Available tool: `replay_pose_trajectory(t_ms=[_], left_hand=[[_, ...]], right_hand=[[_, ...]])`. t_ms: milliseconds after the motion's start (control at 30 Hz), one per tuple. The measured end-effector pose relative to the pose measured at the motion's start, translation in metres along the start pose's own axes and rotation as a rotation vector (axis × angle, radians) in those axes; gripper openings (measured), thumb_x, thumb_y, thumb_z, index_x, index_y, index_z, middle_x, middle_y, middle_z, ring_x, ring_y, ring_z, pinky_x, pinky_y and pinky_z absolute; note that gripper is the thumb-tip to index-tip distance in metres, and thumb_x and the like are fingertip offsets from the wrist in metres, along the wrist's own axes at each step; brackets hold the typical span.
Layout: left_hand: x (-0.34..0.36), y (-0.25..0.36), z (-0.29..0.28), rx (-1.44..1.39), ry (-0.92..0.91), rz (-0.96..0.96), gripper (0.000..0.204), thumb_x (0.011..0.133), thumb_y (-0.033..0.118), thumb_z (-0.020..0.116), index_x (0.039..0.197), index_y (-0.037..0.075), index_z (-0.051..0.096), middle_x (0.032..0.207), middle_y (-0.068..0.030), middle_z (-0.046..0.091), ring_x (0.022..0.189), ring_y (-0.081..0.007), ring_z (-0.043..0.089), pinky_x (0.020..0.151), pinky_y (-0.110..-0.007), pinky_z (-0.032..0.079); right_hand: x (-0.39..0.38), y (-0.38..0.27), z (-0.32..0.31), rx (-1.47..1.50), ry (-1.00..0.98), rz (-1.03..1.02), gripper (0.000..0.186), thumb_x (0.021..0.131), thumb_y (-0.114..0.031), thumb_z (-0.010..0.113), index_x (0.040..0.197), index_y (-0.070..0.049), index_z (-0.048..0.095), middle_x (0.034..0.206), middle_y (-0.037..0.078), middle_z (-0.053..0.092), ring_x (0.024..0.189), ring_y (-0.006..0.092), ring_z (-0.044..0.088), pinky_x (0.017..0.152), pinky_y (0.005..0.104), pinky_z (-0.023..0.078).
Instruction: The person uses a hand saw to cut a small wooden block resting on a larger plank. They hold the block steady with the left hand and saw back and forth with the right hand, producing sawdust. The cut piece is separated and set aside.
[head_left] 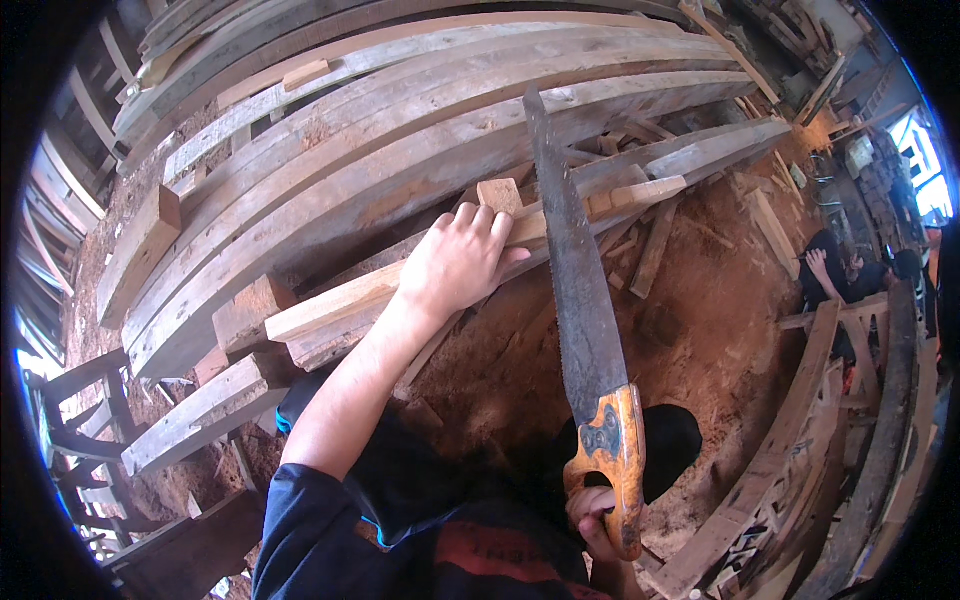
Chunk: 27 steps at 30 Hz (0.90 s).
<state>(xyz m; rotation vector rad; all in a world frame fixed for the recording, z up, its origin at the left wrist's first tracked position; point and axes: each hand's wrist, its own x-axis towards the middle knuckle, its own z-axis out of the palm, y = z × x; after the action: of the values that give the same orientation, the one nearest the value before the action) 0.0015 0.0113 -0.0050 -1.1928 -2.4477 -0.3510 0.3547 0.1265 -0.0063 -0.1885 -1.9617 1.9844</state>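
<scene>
My left hand (455, 260) grips a pale narrow wooden batten (350, 300) that lies on a weathered beam, its fingers curled over the top beside a small wood block (498, 195). My right hand (595, 515) is closed on the orange-brown wooden handle of a handsaw (608, 445). The dark, toothed blade (575, 290) rises diagonally from the handle across the batten, right of my left hand, with its tip over the beams behind. I cannot tell whether the teeth touch the wood.
Long weathered beams (420, 115) are stacked across the back, with short timber blocks (155, 230) at left. Below is reddish sawdust-covered ground (670, 330) with scraps. Wooden frames (780, 460) run along the right, where another person (835, 275) sits. A dark wooden rack (85, 410) is at left.
</scene>
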Motion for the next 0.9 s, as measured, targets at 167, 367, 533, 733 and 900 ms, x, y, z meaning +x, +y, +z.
replay_pose_trajectory(t_ms=[167,367,533,733,900], left_hand=[[0.001,0.003,0.001,0.004,-0.086,-0.077,0.042,0.097,0.043,0.05,0.094,0.001,0.055,0.083,-0.0129,0.063,0.086,-0.027,0.064,0.071,-0.036,0.054],[0.003,0.004,0.001,-0.05,-0.06,-0.024,0.038,0.097,0.037,0.053,0.095,-0.001,0.055,0.087,-0.0162,0.062,0.085,-0.0303,0.064,0.07,-0.04,0.056],[-0.001,0.005,0.002,-0.092,-0.078,-0.058,0.04,0.096,0.036,0.054,0.102,-0.003,0.054,0.091,-0.0179,0.062,0.089,-0.0321,0.064,0.071,-0.04,0.056],[-0.003,0.01,-0.003,-0.11,-0.151,0.003,0.048,0.092,0.044,0.058,0.102,-0.002,0.051,0.092,-0.019,0.061,0.092,-0.0341,0.062,0.076,-0.041,0.055],[-0.003,0.012,0.0,-0.069,-0.107,-0.034,0.041,0.094,0.04,0.056,0.098,-0.001,0.052,0.085,-0.016,0.061,0.087,-0.0307,0.063,0.071,-0.039,0.055]], right_hand=[[0.001,-0.001,0.001,0.02,0.003,-0.014,0.018,0.087,-0.01,0.07,0.094,0.001,0.058,0.07,0.008,0.063,0.062,0.0174,0.062,0.059,0.0305,0.048],[0.024,-0.006,0.0,-0.125,-0.01,-0.087,0.017,0.085,-0.009,0.073,0.094,-0.002,0.061,0.07,0.006,0.064,0.059,0.017,0.062,0.056,0.0298,0.049],[0.114,-0.008,0.021,-0.341,-0.074,-0.013,0.019,0.082,-0.017,0.075,0.075,-0.005,0.063,0.062,0.005,0.063,0.052,0.0176,0.062,0.053,0.0291,0.049],[0.057,0.014,0.029,0.046,-0.001,-0.099,0.02,0.085,-0.005,0.071,0.095,0.0,0.055,0.066,0.007,0.061,0.057,0.0174,0.062,0.056,0.0287,0.049],[0.085,0.02,0.022,0.029,-0.044,-0.139,0.02,0.085,-0.006,0.072,0.093,0.0,0.055,0.062,0.007,0.058,0.055,0.0165,0.06,0.053,0.0286,0.047]])
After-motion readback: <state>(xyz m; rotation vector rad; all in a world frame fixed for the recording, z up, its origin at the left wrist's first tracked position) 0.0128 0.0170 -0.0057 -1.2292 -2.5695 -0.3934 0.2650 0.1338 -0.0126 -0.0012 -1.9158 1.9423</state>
